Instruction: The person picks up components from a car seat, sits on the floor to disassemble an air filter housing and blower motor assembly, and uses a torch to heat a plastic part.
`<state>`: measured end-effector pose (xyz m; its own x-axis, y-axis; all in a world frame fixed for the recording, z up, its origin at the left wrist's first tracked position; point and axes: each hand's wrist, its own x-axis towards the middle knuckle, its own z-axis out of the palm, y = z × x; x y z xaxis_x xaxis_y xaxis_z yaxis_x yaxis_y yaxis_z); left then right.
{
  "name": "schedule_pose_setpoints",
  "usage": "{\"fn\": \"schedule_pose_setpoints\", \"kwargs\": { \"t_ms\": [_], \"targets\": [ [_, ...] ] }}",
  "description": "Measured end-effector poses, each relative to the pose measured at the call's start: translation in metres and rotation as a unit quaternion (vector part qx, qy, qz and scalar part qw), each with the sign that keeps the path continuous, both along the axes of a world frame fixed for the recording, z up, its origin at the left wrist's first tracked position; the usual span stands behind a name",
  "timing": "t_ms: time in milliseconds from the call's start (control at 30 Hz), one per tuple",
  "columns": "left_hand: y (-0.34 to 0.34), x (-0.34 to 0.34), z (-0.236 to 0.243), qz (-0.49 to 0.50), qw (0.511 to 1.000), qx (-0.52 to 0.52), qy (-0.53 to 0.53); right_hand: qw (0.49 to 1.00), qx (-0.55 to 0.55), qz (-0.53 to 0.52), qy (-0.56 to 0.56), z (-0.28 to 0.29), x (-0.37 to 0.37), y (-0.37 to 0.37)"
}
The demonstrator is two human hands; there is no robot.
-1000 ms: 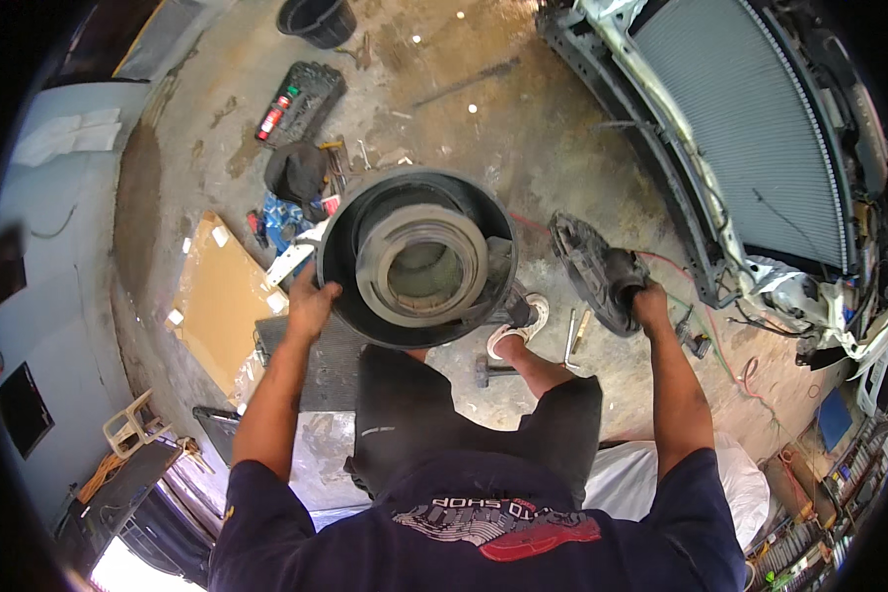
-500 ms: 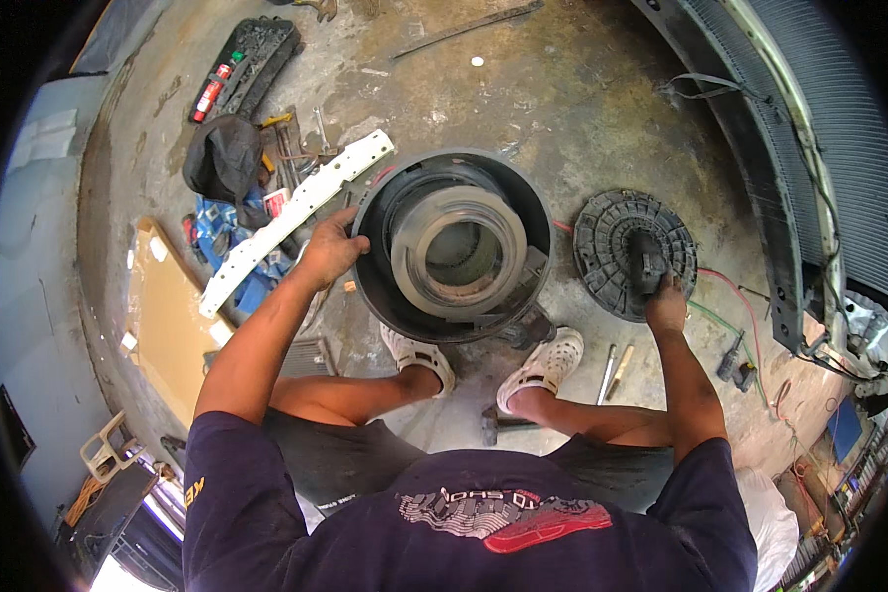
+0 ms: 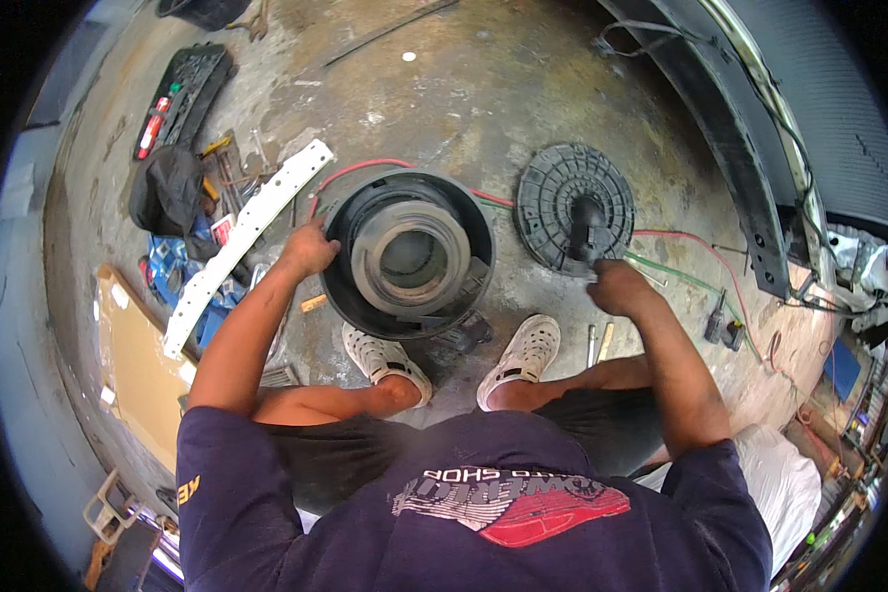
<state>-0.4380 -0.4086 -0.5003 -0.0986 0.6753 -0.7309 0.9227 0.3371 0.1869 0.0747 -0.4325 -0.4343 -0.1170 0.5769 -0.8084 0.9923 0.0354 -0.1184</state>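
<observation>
My left hand (image 3: pixel 312 251) grips the left rim of a large black cylindrical housing (image 3: pixel 333 291), which is low over the floor between my shoes. Inside it sits a pale grey ringed part (image 3: pixel 370 266) around a darker centre. My right hand (image 3: pixel 610 276) has curled fingers at the lower end of the short spout on a round, ribbed black cover (image 3: pixel 553 197), lying face up to the right of the housing; its fingertips are partly hidden. A long white perforated metal strip (image 3: pixel 247 247) lies left of the housing.
Tools, a black bag (image 3: pixel 173 178), a black tray (image 3: pixel 183 104) and cardboard (image 3: pixel 138 355) lie leftward. A car front with a dark crossbeam (image 3: pixel 710 148) borders the right. Red and green hoses (image 3: pixel 691 237), a cordless tool (image 3: pixel 720 316) and a bucket (image 3: pixel 202 10) rest on the floor.
I have crouched lower, both shoes now showing. The housing has come down toward the floor, and the cover, earlier held tilted in my right hand, has been lowered flat to its right.
</observation>
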Motion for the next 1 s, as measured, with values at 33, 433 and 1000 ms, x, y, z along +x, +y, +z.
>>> {"fn": "schedule_pose_setpoints", "kwargs": {
  "t_ms": [33, 433, 1000],
  "targets": [
    [0.009, 0.018, 0.027, -0.044, 0.998, -0.01, 0.049, 0.998, 0.028, -0.024, 0.04, 0.016, -0.021, -0.007],
    [0.01, 0.089, 0.028, -0.192, 0.973, 0.082, 0.098, 0.964, -0.076, 0.141, 0.212, 0.042, -0.145, -0.03],
    [-0.036, -0.124, 0.299, 0.221, 0.925, 0.309, 0.033, 0.988, -0.041, 0.001, 0.152, -0.026, -0.13, 0.011]
  ]
}}
